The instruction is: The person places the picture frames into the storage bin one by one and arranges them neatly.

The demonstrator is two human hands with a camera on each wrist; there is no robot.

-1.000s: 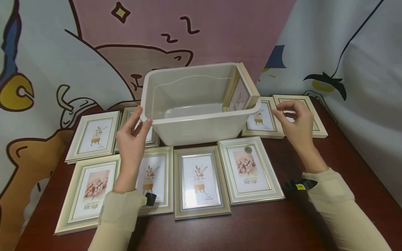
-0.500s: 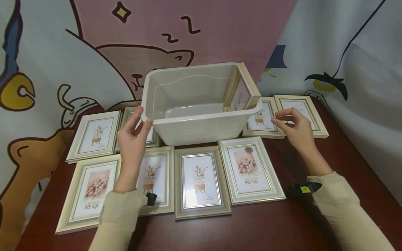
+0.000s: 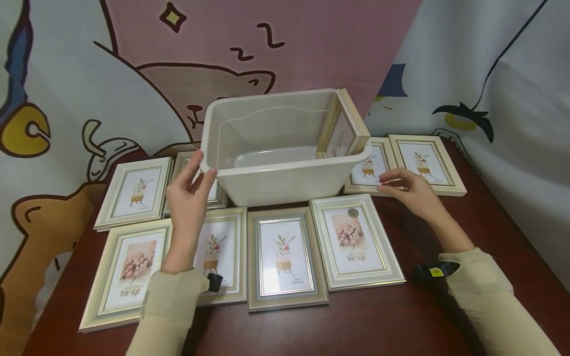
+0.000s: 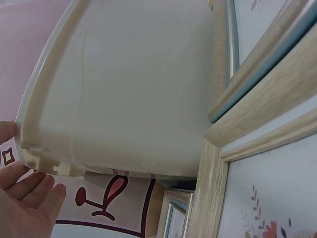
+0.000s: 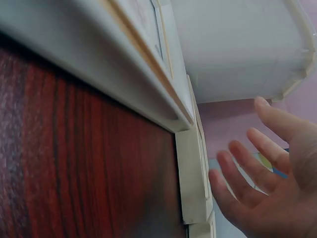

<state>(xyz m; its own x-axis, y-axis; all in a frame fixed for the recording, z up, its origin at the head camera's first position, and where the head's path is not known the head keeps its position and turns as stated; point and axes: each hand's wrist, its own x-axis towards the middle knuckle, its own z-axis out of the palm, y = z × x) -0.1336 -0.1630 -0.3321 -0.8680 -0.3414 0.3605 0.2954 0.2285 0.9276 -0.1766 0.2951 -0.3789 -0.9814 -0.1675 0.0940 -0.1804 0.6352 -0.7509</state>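
Note:
A cream plastic bin (image 3: pixel 276 183) stands at the back of the table. My left hand (image 3: pixel 187 207) holds its left front corner by the rim, thumb on the near side. In the left wrist view the fingertips (image 4: pixel 52 198) touch under that rim. Inside the bin, a picture frame (image 3: pixel 345 126) leans upright against the right end wall. My right hand (image 3: pixel 411 193), fingers loosely bent and holding nothing, hovers just above the near edge of a cream picture frame (image 3: pixel 392 190) right of the bin. The right wrist view shows its fingers apart from that frame.
Several picture frames lie face up: a white one (image 3: pixel 392 272), a beige one (image 3: pixel 287 301) and others at left, including a cream one (image 3: pixel 95 296). Another frame (image 3: pixel 456 188) lies at the far right. The dark red table (image 3: pixel 356 321) backs onto a cartoon-printed cloth (image 3: pixel 329 44).
My right hand has come lower and a little left, nearer the frame beside the bin. The left hand stays on the bin's rim, and the bin has not moved.

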